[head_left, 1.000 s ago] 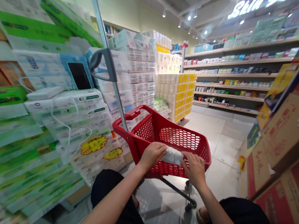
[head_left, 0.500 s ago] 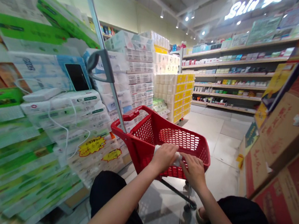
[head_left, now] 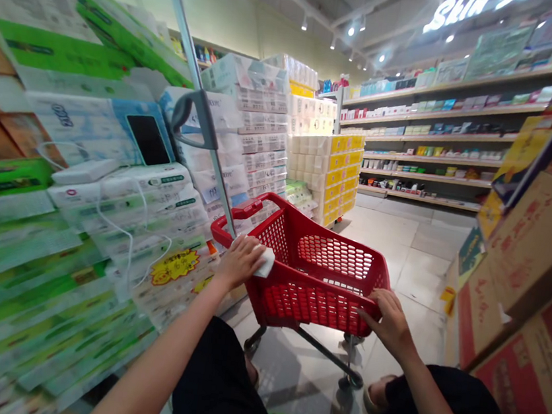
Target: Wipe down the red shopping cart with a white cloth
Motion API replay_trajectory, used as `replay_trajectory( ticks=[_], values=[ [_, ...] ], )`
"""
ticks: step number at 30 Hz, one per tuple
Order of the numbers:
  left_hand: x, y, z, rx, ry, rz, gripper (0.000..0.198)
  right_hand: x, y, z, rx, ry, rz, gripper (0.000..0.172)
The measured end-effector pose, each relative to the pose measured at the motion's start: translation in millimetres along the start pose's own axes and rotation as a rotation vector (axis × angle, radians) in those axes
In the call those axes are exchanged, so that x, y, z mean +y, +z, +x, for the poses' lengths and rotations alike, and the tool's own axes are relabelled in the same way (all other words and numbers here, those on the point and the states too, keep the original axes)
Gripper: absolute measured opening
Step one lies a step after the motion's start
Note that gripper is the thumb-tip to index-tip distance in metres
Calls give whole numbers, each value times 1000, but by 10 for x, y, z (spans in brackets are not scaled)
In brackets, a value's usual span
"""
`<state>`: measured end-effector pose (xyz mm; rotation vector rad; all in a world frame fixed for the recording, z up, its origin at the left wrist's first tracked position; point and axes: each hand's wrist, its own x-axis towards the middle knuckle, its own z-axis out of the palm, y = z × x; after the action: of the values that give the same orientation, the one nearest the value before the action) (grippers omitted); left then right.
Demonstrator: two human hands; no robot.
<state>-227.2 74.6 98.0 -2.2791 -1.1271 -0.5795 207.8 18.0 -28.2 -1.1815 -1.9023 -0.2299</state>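
A red plastic shopping cart (head_left: 296, 296) with a perforated basket stands right in front of my knees. My left hand (head_left: 243, 260) is closed on a white tissue (head_left: 264, 262), pressed to the near rim at the cart's left end. At the opposite end, my right hand (head_left: 390, 316) grips the near rim by the right corner, its fingers over the edge. The part of the basket floor that shows holds nothing I can make out.
Stacked tissue packs (head_left: 120, 216) rise on the left, with a phone (head_left: 149, 139) and a white cable on them. A metal pole (head_left: 185, 37) with a grey hook stands by the cart. Cardboard boxes (head_left: 526, 242) line the right; shelves (head_left: 426, 157) stand behind.
My hands have moved apart along the near rim. The left one slid to the cart's left end with the tissue; the right one went to the right corner and took hold there.
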Motion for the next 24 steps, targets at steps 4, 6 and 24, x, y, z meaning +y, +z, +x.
replay_trajectory(
  ticks=[4, 6, 24],
  values=[
    [60, 88, -14, 21, -122, 58, 37, -121, 184, -67, 90, 29, -74, 22],
    [284, 199, 30, 14, -176, 64, 34, -221, 239, -101, 114, 36, -104, 20],
    [2151, 524, 132, 7, -2, -249, 38, -805, 483, -174, 198, 28, -179, 24]
  ],
)
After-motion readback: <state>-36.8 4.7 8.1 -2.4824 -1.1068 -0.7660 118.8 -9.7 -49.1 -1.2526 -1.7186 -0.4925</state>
